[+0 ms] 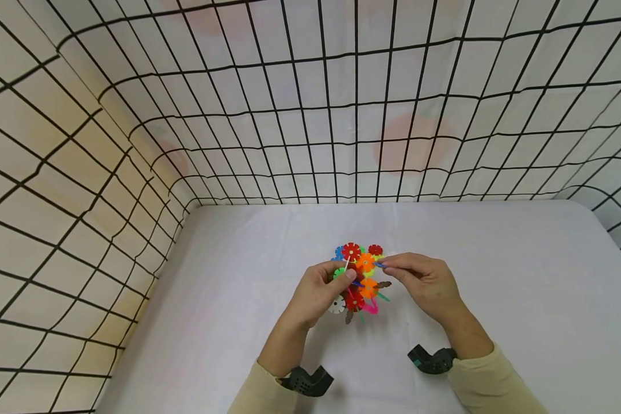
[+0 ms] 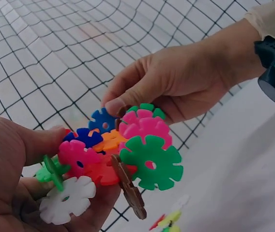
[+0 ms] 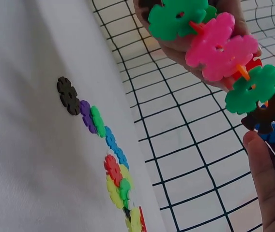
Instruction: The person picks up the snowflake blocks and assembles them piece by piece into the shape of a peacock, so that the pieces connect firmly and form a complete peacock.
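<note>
My left hand (image 1: pixel 321 291) grips a cluster of interlocked plastic flower discs (image 1: pixel 355 302) above the white table. In the left wrist view the cluster shows pink, green (image 2: pixel 164 166), red, orange, blue and brown discs, with a white disc (image 2: pixel 69 199) beside the left fingers. From the right, my right hand (image 1: pixel 428 286) pinches a blue disc (image 2: pixel 101 120) between thumb and fingertips at the cluster's edge. A brown disc (image 3: pixel 268 113) and a green one overlap that blue disc in the right wrist view. Part of the left fingers is hidden behind the cluster.
Loose discs lie on the white table (image 1: pixel 227 287): a black one (image 3: pixel 68 95), a purple one (image 3: pixel 87 116) and several in red, yellow, green and blue. Black wire mesh (image 1: pixel 336 115) stands along the back and sides. Each wrist wears a dark camera mount (image 1: pixel 307 382).
</note>
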The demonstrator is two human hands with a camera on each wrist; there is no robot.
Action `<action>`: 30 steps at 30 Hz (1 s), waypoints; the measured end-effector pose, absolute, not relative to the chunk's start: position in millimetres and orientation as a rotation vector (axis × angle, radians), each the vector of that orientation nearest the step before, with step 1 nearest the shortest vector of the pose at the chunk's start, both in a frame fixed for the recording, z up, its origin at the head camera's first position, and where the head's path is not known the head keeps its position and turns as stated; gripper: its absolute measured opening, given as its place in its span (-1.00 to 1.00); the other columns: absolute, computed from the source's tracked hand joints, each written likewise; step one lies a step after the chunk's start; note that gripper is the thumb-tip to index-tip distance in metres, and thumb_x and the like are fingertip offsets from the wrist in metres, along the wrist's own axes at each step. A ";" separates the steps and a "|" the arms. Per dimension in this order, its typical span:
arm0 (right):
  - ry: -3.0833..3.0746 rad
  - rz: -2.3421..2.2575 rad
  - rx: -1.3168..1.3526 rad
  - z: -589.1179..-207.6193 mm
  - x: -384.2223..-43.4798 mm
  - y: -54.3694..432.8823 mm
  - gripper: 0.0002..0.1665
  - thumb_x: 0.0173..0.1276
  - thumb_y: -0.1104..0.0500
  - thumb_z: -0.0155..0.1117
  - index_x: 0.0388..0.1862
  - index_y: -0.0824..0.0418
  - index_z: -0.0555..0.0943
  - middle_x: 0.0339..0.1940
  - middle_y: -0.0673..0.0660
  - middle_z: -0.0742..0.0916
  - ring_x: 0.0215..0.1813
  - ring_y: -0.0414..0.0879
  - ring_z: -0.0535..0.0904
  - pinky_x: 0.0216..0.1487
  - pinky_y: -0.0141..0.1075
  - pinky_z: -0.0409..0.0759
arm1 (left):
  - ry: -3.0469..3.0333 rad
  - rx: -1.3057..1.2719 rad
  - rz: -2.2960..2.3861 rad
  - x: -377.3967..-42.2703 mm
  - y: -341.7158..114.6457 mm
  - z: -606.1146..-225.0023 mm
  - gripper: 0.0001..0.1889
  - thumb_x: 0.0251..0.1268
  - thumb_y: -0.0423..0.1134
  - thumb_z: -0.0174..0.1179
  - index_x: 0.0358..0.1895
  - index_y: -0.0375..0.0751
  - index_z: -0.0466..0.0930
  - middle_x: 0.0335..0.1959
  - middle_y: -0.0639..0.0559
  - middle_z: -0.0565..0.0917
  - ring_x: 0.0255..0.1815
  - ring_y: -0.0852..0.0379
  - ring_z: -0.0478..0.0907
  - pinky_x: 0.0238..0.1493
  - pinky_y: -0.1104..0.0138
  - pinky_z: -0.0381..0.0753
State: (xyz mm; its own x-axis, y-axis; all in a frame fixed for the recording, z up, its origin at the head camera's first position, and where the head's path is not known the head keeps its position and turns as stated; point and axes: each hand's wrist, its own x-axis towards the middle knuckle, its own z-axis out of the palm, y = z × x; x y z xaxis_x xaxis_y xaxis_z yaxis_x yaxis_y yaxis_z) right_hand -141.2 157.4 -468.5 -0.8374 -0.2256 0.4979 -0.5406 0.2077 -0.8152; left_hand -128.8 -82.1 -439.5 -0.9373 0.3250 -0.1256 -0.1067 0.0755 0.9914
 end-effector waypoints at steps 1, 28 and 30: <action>-2.206 1.669 0.739 -468.4 -141.3 157.6 -0.80 0.23 0.49 0.41 -0.19 0.32 0.79 -0.19 0.19 0.84 -0.17 -0.26 0.74 -0.30 -0.52 0.65 | 2.049 0.231 1.918 -128.9 -83.1 -438.9 -0.66 0.50 -0.18 0.20 0.09 -0.41 0.66 -0.15 -0.31 0.75 -0.30 0.22 0.68 -0.18 0.43 0.68; -2.597 1.803 0.084 -501.1 -160.1 149.9 -0.68 0.57 0.11 0.19 0.15 0.25 0.63 -0.03 0.27 0.79 -0.15 -0.01 0.76 -0.10 -0.46 0.70 | 2.074 -0.031 1.997 -139.0 -92.6 -442.0 -0.60 0.45 -0.18 0.26 0.15 -0.45 0.60 -0.16 -0.15 0.75 -0.25 0.23 0.65 -0.12 0.43 0.63; -2.651 1.841 0.017 -508.1 -165.1 150.1 -0.65 0.56 0.11 0.19 0.21 0.24 0.60 0.00 0.28 0.78 -0.15 -0.04 0.76 -0.11 -0.45 0.69 | 2.056 -0.036 2.000 -138.7 -93.7 -441.4 -0.59 0.45 -0.17 0.27 0.16 -0.43 0.60 -0.16 -0.12 0.75 -0.23 0.23 0.65 -0.11 0.43 0.64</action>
